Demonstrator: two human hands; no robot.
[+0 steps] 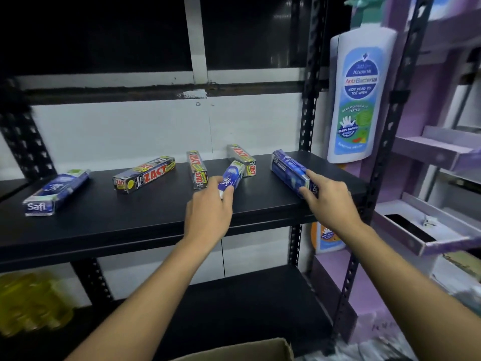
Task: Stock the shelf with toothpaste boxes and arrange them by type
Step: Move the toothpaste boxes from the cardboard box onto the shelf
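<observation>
Nearest, at the lower edge: brown cardboard carton (pixel 234 350), open, contents not visible. Above it, both forearms reach up and forward over the front lip of the black flat metal shelf (pixel 130 225). Left hand (pixel 208 209): thumb and fingers curled round the near end of a blue-and-white Safi toothpaste box (pixel 233 175), whose long axis runs away from the palm toward the back, tilted slightly right. Right hand (pixel 330 201): forefinger on top and thumb beneath, pinching the near end of a dark blue toothpaste box (pixel 289 170), which lies near the shelf's right edge with its long axis running back and left. The held boxes sit near each other. Matching Safi box (pixel 57 191): far left, well apart; left hand nearer, so grouping likely runs leftward. Further back: three black-and-red Zact boxes (pixel 144 174), (pixel 197 169), (pixel 242 160), unaligned, the last just behind the left-hand box.
</observation>
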